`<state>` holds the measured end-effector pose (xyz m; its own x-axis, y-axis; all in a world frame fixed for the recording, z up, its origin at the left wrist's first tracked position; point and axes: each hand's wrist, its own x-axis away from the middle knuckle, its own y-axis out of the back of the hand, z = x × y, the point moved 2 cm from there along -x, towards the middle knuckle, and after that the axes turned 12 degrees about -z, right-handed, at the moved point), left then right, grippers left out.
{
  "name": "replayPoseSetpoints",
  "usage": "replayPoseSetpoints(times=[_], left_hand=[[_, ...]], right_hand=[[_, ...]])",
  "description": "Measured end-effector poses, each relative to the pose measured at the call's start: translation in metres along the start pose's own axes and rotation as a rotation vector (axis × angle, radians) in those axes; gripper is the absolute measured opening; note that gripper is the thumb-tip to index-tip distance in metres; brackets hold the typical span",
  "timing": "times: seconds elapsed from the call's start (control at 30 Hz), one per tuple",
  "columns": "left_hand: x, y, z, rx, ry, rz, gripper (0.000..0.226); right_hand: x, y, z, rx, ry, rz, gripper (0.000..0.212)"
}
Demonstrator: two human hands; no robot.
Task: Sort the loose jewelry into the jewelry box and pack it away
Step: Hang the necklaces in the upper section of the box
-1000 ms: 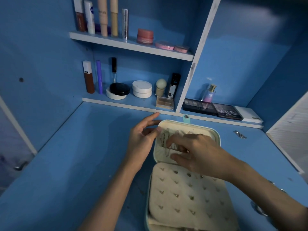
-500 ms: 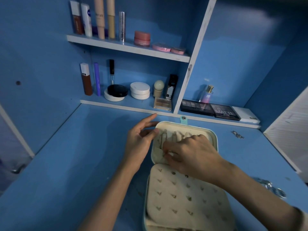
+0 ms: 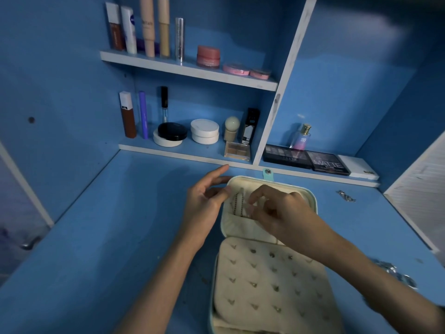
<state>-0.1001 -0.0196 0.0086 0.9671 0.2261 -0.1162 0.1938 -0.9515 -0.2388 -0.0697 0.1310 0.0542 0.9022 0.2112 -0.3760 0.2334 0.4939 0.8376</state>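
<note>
Open jewelry box (image 3: 250, 182) lower centre. Left hand (image 3: 204, 208) loose-fingered, one fingertip touching lid edge. Right hand (image 3: 284, 213) now arched higher than before, fingertips seemingly pinching necklace chain (image 3: 238, 204) in lid pocket.

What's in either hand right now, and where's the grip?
The right hand appears to pinch a thin necklace chain partway down its length, inside the jewelry box lid. The left hand holds nothing; its thumb rests on the lid's rim.
</note>
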Motion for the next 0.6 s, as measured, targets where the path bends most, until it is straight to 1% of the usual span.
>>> replayPoseSetpoints(times=[0.13,0.27,0.43,0.6], left_hand=[[0.0008,0.0004,-0.0004,-0.007,-0.007,-0.003,0.041],[0.001,0.001,-0.0003,-0.017,-0.017,-0.001,0.042],[0.0006,0.0011,-0.0007,-0.016,-0.014,-0.003,0.042],[0.0015,0.0007,-0.0017,-0.013,-0.011,-0.003,0.042]], right_hand=[[0.0028,0.0007,-0.0009,-0.044,-0.1,0.106,0.01],[0.0042,-0.0011,0.0033,-0.023,-0.105,0.182,0.017],[0.0038,0.0009,0.0028,-0.04,-0.146,0.203,0.018],[0.0052,-0.0005,0.003,-0.068,-0.154,0.298,0.022]])
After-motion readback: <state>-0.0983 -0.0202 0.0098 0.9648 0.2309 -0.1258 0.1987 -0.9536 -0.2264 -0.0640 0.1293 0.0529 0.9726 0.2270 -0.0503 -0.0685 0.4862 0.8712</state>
